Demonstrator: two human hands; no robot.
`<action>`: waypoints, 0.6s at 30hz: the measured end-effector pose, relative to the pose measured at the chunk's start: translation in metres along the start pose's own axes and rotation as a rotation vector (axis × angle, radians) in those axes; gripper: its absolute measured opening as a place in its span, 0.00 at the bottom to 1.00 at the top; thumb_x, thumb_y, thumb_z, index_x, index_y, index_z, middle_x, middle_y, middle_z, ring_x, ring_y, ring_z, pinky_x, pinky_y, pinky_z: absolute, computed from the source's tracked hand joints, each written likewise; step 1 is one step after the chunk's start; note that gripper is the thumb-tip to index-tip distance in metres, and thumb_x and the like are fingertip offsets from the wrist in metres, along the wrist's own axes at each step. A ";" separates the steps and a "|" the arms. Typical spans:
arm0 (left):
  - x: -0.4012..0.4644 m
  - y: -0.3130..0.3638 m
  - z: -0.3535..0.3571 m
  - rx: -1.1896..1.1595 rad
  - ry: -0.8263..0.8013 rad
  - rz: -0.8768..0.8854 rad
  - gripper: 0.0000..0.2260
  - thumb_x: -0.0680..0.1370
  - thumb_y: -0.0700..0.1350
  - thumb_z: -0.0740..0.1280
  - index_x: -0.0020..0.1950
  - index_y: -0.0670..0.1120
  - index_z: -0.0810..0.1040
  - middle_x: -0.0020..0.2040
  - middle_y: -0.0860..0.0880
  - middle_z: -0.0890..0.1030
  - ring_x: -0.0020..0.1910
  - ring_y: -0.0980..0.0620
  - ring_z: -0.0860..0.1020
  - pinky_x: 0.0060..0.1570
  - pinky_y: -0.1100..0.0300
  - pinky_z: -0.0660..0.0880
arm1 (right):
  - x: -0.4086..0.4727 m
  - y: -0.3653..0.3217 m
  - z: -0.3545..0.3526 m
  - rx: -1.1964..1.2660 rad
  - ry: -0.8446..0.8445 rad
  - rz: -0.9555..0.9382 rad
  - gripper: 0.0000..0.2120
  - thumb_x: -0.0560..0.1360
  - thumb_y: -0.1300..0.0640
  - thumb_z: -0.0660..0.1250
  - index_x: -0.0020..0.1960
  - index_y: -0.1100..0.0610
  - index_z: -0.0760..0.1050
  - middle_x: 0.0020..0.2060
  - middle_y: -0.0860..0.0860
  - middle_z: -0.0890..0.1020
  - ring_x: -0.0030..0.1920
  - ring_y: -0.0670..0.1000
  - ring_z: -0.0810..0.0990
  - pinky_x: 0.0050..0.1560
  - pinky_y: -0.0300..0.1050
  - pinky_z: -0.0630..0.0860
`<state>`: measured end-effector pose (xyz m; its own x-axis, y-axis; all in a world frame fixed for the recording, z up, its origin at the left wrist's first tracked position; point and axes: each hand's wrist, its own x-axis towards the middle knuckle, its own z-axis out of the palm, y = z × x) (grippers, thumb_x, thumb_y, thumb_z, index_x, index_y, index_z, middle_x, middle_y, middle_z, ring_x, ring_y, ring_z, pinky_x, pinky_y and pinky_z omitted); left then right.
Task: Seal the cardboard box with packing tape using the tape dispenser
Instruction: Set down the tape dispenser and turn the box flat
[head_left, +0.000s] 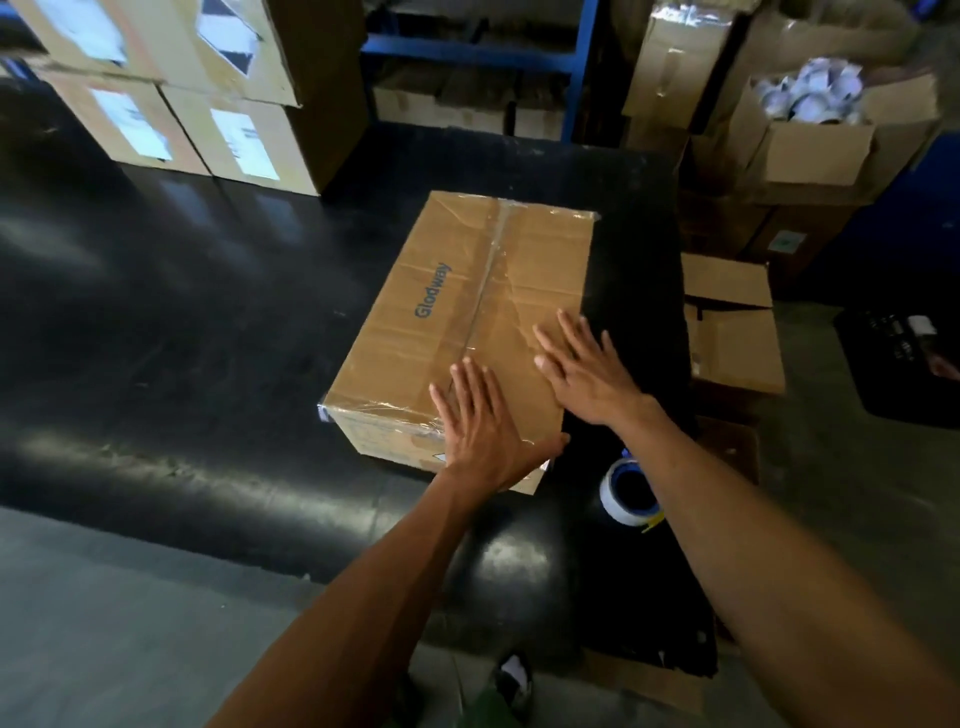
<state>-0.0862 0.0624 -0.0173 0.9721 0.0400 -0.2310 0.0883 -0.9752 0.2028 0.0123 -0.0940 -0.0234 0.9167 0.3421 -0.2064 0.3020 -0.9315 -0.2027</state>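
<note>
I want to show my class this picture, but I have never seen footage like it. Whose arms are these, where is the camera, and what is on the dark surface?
There is no machine here. A person wears one wide-angle camera on the head, so you look forward and down along their two bare arms. Both hands lie flat and open on top of a closed cardboard box printed "Glodway": the left hand near its front edge, the right hand towards its right side. Neither holds anything. Clear packing tape already runs along the box's middle seam. The box sits on a black table. Beside it, by the right forearm, lies the tape dispenser with its roll. More cartons are stacked behind.
</note>
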 end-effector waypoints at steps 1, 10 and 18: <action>0.002 -0.013 -0.002 0.019 -0.006 0.024 0.63 0.62 0.83 0.45 0.79 0.36 0.38 0.78 0.35 0.36 0.77 0.38 0.33 0.71 0.32 0.34 | -0.001 -0.011 0.005 -0.027 0.030 0.028 0.28 0.82 0.39 0.39 0.80 0.43 0.42 0.79 0.51 0.39 0.78 0.54 0.36 0.75 0.59 0.36; 0.027 -0.170 -0.071 0.262 -0.270 0.381 0.62 0.65 0.77 0.62 0.78 0.43 0.29 0.77 0.43 0.28 0.75 0.43 0.28 0.73 0.38 0.31 | -0.025 -0.129 0.006 -0.217 0.189 0.066 0.33 0.76 0.33 0.51 0.72 0.52 0.69 0.62 0.62 0.72 0.62 0.62 0.68 0.67 0.58 0.60; 0.052 -0.221 -0.072 0.068 -0.264 0.145 0.50 0.73 0.76 0.52 0.77 0.48 0.27 0.74 0.44 0.23 0.73 0.44 0.24 0.72 0.40 0.28 | -0.002 -0.092 -0.010 0.013 -0.068 0.317 0.47 0.64 0.16 0.39 0.77 0.36 0.34 0.77 0.57 0.31 0.74 0.62 0.27 0.70 0.65 0.27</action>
<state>-0.0397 0.2955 -0.0051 0.8827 -0.1495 -0.4454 -0.0705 -0.9794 0.1891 -0.0150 -0.0102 0.0051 0.9448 0.0430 -0.3248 0.0002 -0.9914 -0.1306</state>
